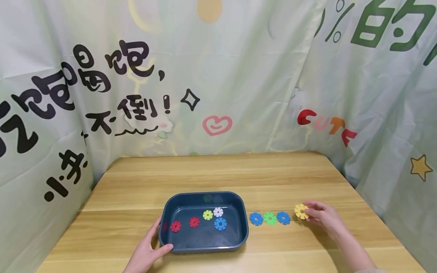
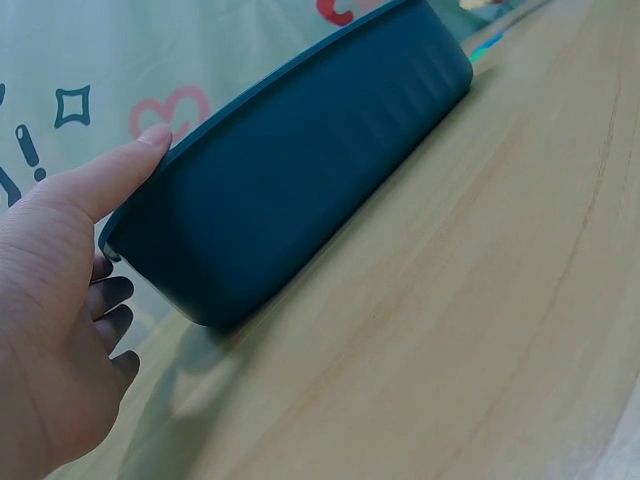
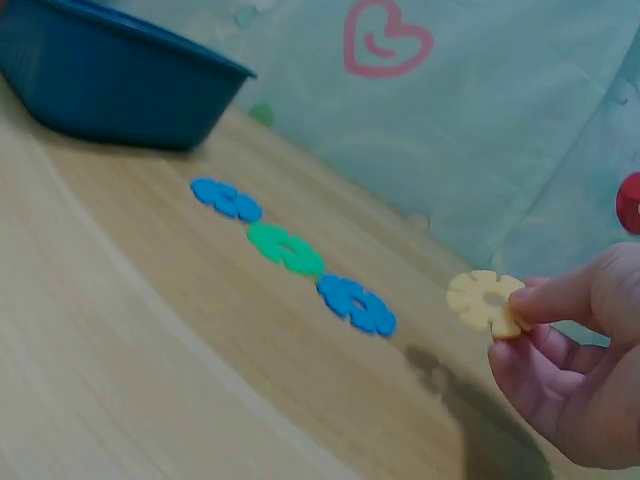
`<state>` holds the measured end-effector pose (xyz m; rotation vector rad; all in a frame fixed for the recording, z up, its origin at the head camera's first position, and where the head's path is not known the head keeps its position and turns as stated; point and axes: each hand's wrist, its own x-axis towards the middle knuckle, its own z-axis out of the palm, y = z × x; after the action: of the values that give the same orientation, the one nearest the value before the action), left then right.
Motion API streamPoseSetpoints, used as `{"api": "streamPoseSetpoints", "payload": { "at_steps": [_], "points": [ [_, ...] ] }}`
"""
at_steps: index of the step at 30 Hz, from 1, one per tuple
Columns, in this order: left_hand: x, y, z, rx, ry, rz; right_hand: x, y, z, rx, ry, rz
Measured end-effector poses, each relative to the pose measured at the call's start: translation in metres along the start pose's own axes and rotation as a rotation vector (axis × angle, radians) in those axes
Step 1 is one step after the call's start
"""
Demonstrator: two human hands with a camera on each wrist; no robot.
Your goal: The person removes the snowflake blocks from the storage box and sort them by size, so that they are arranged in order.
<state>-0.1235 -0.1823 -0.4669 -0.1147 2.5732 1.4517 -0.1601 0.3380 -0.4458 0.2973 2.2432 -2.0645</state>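
My right hand point(image 1: 324, 217) pinches a yellow snowflake disc point(image 1: 301, 211) between thumb and fingers. In the right wrist view the yellow disc is held above the table, its shadow falling below. Left of it, a blue disc point(image 1: 283, 218), a green disc point(image 1: 270, 218) and another blue disc point(image 1: 256, 218) lie flat in a row. My left hand point(image 1: 148, 248) holds the left end of a dark blue plastic tub point(image 1: 205, 249), thumb over the rim at the near corner. Inside lie two red discs point(image 1: 175, 226), a yellow-green disc point(image 1: 207, 215), a white disc point(image 1: 218, 212) and a blue disc point(image 1: 220, 224).
The wooden table point(image 1: 218, 172) has rounded far corners. A pale printed curtain point(image 1: 239, 76) hangs behind it and along both sides. The tub stands just left of the disc row, its right wall close to the nearest blue disc.
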Motion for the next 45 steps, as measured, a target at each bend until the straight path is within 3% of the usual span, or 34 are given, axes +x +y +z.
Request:
{"api": "streamPoseSetpoints", "payload": {
  "at_steps": [9, 19, 25, 36, 45],
  "points": [
    [0.0, 0.001, 0.0, -0.004, 0.002, 0.012, 0.006, 0.002, 0.001, -0.381, 0.052, 0.039],
    [0.0, 0.003, 0.001, -0.011, 0.007, 0.03, 0.013, 0.006, 0.01, -0.566, 0.083, -0.015],
    [0.0, 0.002, 0.001, -0.023, 0.005, 0.028, 0.014, 0.007, 0.011, -0.619, 0.083, -0.048],
    [0.0, 0.0, 0.001, -0.024, 0.003, 0.025, 0.014, 0.0, 0.012, -0.646, 0.072, -0.023],
    [-0.001, 0.001, 0.0, -0.023, 0.005, 0.033, 0.013, 0.001, 0.01, -0.571, 0.063, -0.007]
  ]
}}
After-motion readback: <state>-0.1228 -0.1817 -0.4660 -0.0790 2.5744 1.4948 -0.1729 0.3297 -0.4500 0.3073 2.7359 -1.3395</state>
